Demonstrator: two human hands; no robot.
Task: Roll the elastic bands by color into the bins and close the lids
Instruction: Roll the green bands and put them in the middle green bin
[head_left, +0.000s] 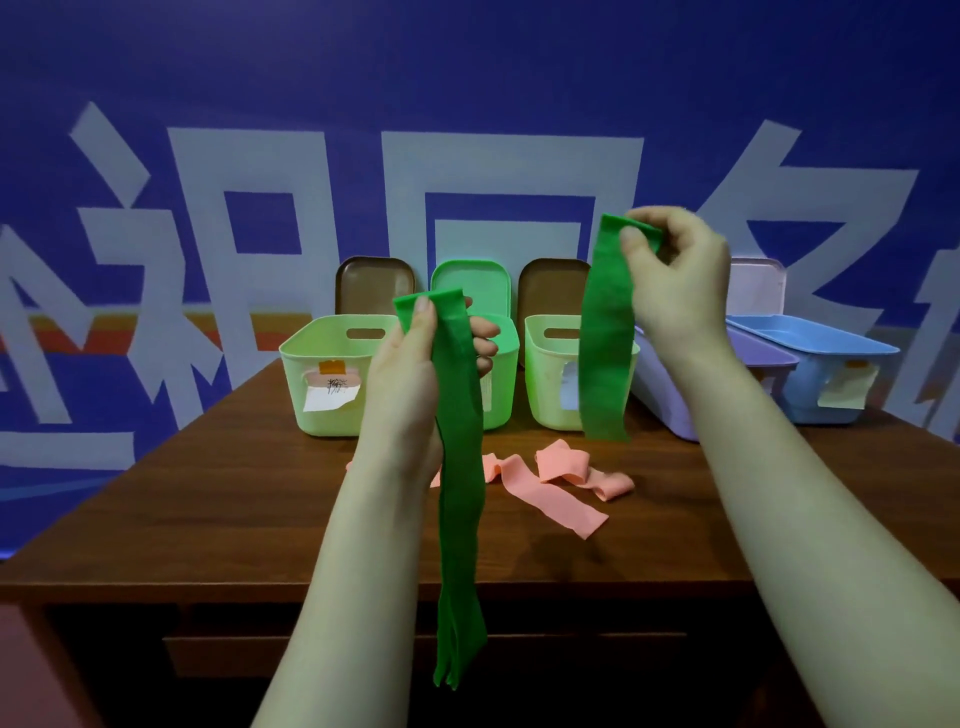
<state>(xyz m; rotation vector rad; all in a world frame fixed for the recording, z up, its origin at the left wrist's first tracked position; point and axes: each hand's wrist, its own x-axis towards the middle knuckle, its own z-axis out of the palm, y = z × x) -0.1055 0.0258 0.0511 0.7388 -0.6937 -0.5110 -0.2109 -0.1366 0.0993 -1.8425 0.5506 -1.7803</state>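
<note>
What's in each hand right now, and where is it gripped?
Left hand pinches the long green band at its top end; right hand pinches the shorter green band likewise.

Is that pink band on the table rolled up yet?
No. The pink band lies loose and crumpled on the table, one end trailing flat.

Staged indoor workspace, more a demo or recording setup than a home: the backdrop is a blue wall (467, 78) painted with oversized pale block characters and an orange stripe at left. In front stands a dark wooden surface (234, 493) with drawer fronts below, carrying a tidy row of open plastic bins (322, 374) with paper labels (332, 392) taped on, their lids (374, 283) propped behind against the wall
</note>
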